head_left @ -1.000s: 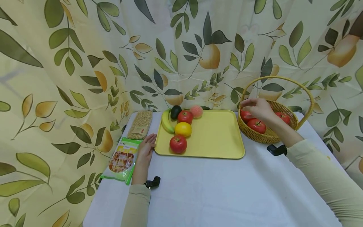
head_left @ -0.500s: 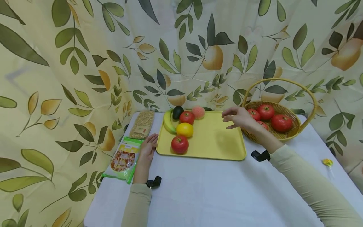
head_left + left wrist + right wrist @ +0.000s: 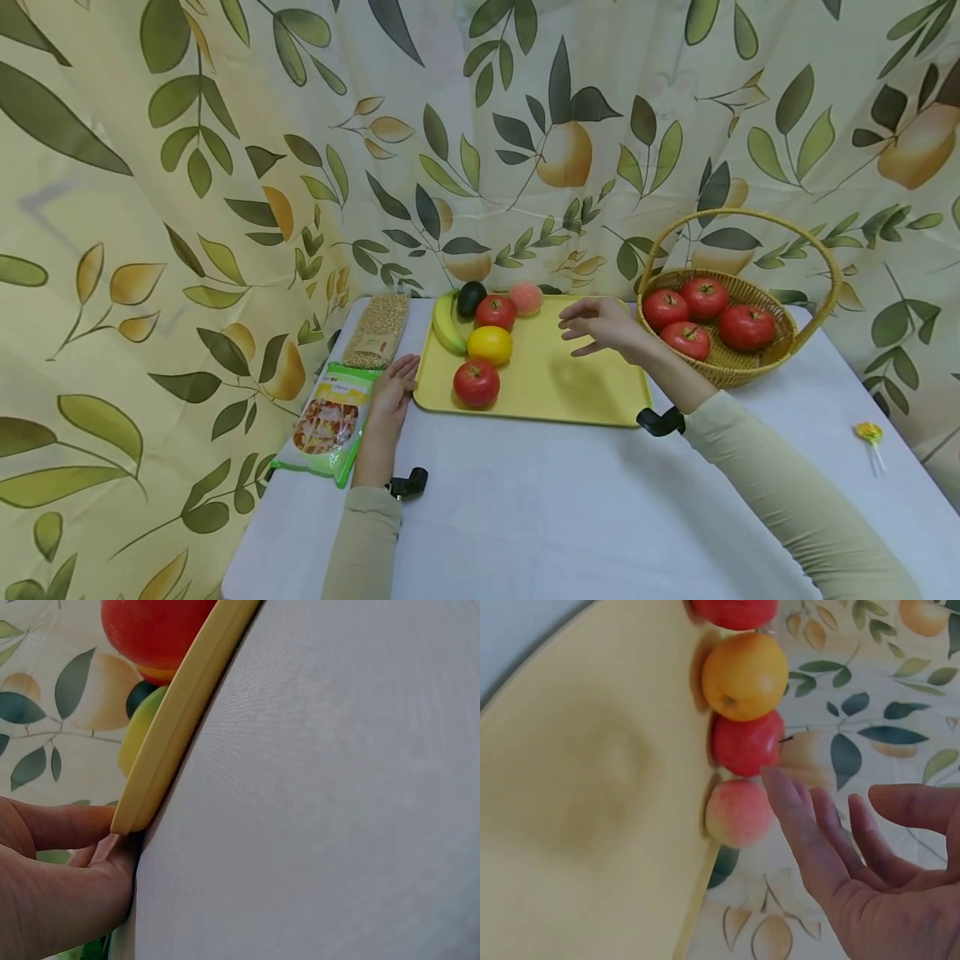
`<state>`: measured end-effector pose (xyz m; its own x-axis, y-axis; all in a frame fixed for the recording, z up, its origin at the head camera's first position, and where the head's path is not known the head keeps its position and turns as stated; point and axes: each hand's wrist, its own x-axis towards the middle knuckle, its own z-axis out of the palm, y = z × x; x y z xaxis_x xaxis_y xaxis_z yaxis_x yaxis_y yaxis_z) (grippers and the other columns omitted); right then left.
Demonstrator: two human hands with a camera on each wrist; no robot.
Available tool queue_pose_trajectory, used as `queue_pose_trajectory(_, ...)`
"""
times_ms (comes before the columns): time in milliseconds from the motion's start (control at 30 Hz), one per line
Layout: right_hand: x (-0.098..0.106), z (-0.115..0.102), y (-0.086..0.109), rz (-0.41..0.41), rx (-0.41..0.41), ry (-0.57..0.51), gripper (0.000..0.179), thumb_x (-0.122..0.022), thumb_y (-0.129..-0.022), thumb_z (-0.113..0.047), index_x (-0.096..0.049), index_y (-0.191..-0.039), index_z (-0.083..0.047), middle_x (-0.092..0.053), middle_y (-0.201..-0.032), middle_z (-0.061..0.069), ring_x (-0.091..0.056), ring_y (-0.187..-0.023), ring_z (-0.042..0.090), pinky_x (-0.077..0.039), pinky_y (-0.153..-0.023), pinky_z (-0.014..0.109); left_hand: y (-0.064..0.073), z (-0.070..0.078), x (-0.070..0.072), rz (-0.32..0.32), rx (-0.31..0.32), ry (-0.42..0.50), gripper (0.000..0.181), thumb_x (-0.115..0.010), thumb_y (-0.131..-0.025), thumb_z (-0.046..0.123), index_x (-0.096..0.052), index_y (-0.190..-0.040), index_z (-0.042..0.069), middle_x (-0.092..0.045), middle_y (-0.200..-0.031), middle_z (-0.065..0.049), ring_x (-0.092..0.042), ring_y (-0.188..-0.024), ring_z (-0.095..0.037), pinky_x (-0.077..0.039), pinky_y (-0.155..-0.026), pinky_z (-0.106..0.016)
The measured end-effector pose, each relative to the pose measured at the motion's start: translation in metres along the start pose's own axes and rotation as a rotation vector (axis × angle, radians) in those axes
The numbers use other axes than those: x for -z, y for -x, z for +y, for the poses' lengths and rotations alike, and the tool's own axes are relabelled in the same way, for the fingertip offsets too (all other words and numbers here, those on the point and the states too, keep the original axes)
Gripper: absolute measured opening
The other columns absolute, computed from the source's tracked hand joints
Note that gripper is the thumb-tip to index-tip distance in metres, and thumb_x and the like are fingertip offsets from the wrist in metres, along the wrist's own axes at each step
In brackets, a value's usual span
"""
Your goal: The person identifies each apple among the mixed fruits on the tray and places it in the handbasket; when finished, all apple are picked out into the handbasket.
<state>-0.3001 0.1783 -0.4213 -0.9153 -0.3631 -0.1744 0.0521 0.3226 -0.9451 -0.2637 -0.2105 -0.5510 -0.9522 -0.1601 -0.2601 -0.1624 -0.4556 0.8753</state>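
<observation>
My left hand (image 3: pixel 390 392) lies at the near left corner of the yellow tray (image 3: pixel 570 392), fingertips touching its edge. In the left wrist view, straight fingers (image 3: pixel 67 825) meet the rim from outside. Above the tray's right half, my right hand (image 3: pixel 603 323) hovers with fingers apart, holding nothing. Grouped at the tray's left side are a banana (image 3: pixel 446 323), a dark green oval fruit (image 3: pixel 472 298), a red tomato-like fruit (image 3: pixel 496 312), a peach (image 3: pixel 526 297), a lemon (image 3: pixel 490 344) and another red tomato-like fruit (image 3: pixel 476 383).
A wicker basket (image 3: pixel 780 354) with several red tomato-like fruits (image 3: pixel 746 327) stands right of the tray. Left of it lie a bag of grains (image 3: pixel 377 325) and a green-edged packet (image 3: pixel 326 423). A yellow lollipop (image 3: pixel 868 432) is near the right table edge.
My right hand has moved left from over the basket to above the tray, uncovering the fruits in the basket. My left hand stays at the tray's corner.
</observation>
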Motion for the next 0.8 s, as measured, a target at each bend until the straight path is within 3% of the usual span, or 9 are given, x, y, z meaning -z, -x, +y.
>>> queue_pose_trajectory(200,-0.011,0.003,-0.003,-0.026,-0.009,-0.05,0.036,-0.053,-0.107,-0.009,-0.053,-0.138,0.009,-0.058,-0.139,0.032,-0.059,-0.126,0.049,-0.061,-0.087,0.055,0.0,-0.002,0.001,0.004,-0.002,0.006,0.073,-0.034,-0.084,-0.032,-0.037,-0.154,-0.012,-0.041,-0.158,-0.031,-0.038,-0.15,-0.037,-0.034,-0.122,-0.039)
queue_pose_trajectory(333,-0.02,0.007,-0.006,-0.041,-0.025,-0.072,0.036,-0.055,-0.107,-0.01,-0.054,-0.137,0.008,-0.058,-0.138,0.03,-0.063,-0.123,0.044,-0.063,-0.084,0.052,-0.001,-0.001,0.001,0.002,-0.003,0.002,0.073,-0.034,-0.084,-0.032,-0.036,-0.154,-0.012,-0.041,-0.158,-0.032,-0.038,-0.15,-0.037,-0.034,-0.122,-0.039)
queue_pose_trajectory(500,-0.033,0.009,-0.009,-0.057,-0.046,-0.107,0.035,-0.056,-0.106,-0.01,-0.055,-0.137,0.007,-0.062,-0.134,0.029,-0.067,-0.118,0.039,-0.058,-0.09,0.059,-0.001,0.001,0.0,0.004,-0.001,-0.002,0.073,-0.034,-0.084,-0.032,-0.036,-0.154,-0.013,-0.04,-0.158,-0.031,-0.038,-0.15,-0.037,-0.034,-0.122,-0.039)
queue_pose_trajectory(800,-0.056,0.011,-0.013,-0.106,-0.057,-0.098,0.037,-0.058,-0.106,-0.012,-0.057,-0.137,0.007,-0.061,-0.135,0.032,-0.058,-0.127,0.052,-0.055,-0.093,0.062,0.0,-0.001,-0.001,0.003,-0.002,0.011,0.073,-0.033,-0.083,-0.033,-0.035,-0.154,-0.014,-0.039,-0.158,-0.032,-0.037,-0.151,-0.038,-0.034,-0.123,-0.04)
